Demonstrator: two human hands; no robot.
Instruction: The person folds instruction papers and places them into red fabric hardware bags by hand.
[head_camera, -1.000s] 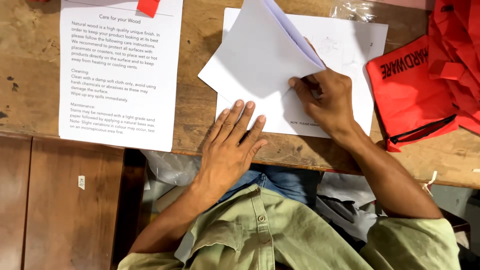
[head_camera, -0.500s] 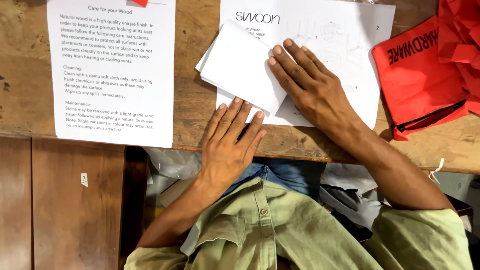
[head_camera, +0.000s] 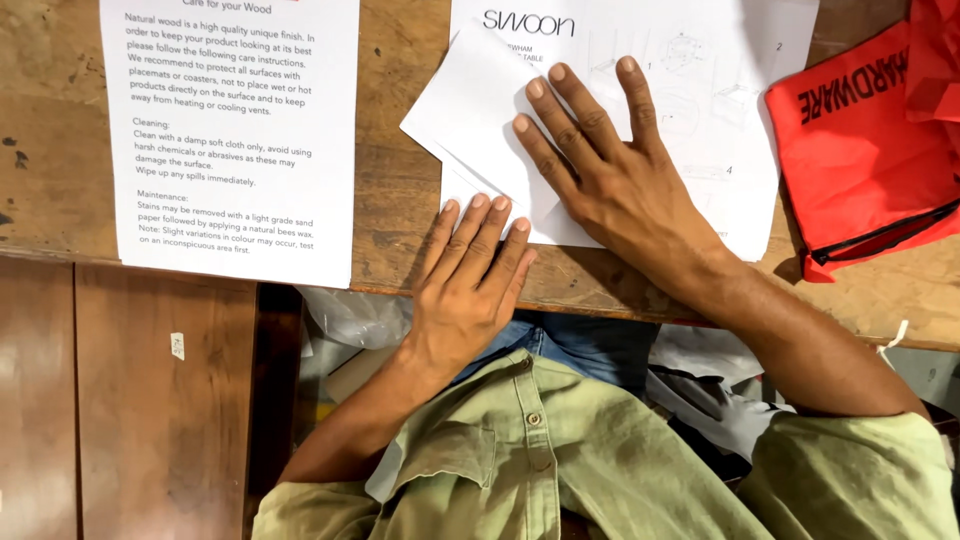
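Head camera is looking straight down at a person sitting at a wooden table (head_camera: 400, 200). Their right hand (head_camera: 620, 180) is lying flat and open, fingers spread, pressing down on some white paper sheets (head_camera: 480, 130). These sheets are lying on the table right in front of the person, near its front edge, and they are folded or stacked a bit crooked, so the corners are sticking out to the left. Faint drawings with small step marks are showing on the top part of the paper. The left hand (head_camera: 470, 280) is also lying flat and open, palm down, holding nothing. Its fingertips are touching the bottom corner of the white sheets, and its heel is hanging past the table edge. The two hands are sitting just beside each other. Off to the left, another white page (head_camera: 235, 140) full of printed lines is lying flat on the table, well apart from both hands. Off to the right, a red cloth bag (head_camera: 860, 160) with a black zipper is resting by the paper. The person is wearing a green shirt (head_camera: 560, 460) with buttons.
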